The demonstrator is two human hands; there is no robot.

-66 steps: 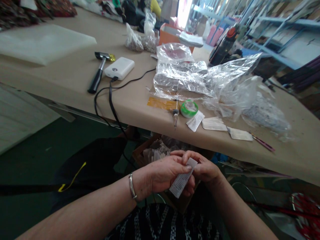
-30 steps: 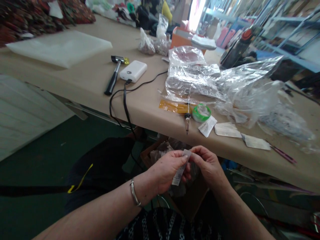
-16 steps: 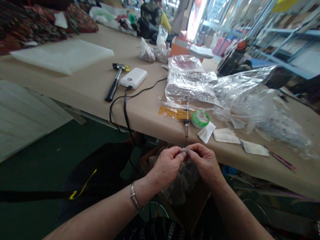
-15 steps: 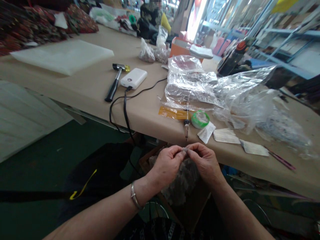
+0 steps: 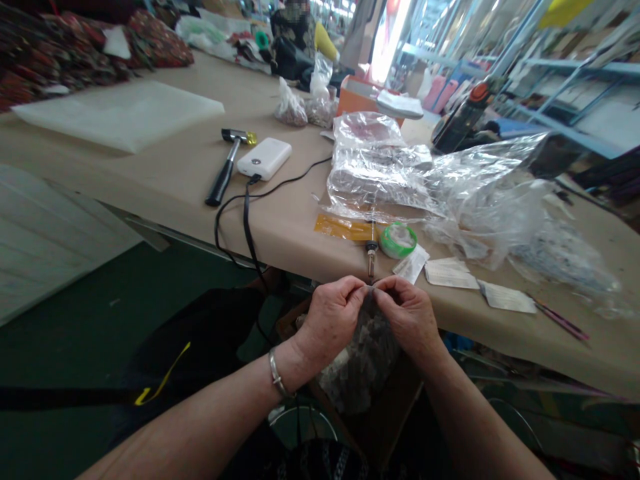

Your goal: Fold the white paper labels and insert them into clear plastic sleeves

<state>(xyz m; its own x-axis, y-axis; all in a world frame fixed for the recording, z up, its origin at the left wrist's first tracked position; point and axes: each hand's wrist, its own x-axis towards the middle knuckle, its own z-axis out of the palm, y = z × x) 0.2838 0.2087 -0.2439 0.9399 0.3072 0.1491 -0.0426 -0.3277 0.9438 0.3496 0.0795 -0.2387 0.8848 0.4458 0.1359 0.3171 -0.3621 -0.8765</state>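
Note:
My left hand [image 5: 334, 321] and my right hand [image 5: 411, 321] meet just off the table's front edge. Both are closed in a pinch, thumbs against forefingers, on one small pale piece [image 5: 369, 289] between their fingertips. It is too small to name. Below the hands, a cardboard box [image 5: 395, 417] holds a heap of greyish, see-through plastic pieces [image 5: 355, 373]. Just beyond my fingertips, a thin tool with a dark collar and metal tip [image 5: 371, 257] lies at the edge. Beside it are a green-rimmed round container [image 5: 399, 241] and a white paper slip [image 5: 413, 264].
On the brown-covered table [image 5: 290, 220] lie a hammer [image 5: 227, 167], a white power bank [image 5: 265, 159] with black cable, and an amber strip [image 5: 345, 228]. Clear plastic bags [image 5: 400, 173], paper labels [image 5: 450, 274] and tweezers [image 5: 563, 320] are on the right. A white sheet [image 5: 120, 113] lies left.
Both hands have risen slightly towards the table edge, still pinching the small pale piece. The view has shifted a little; things on the table stay in place.

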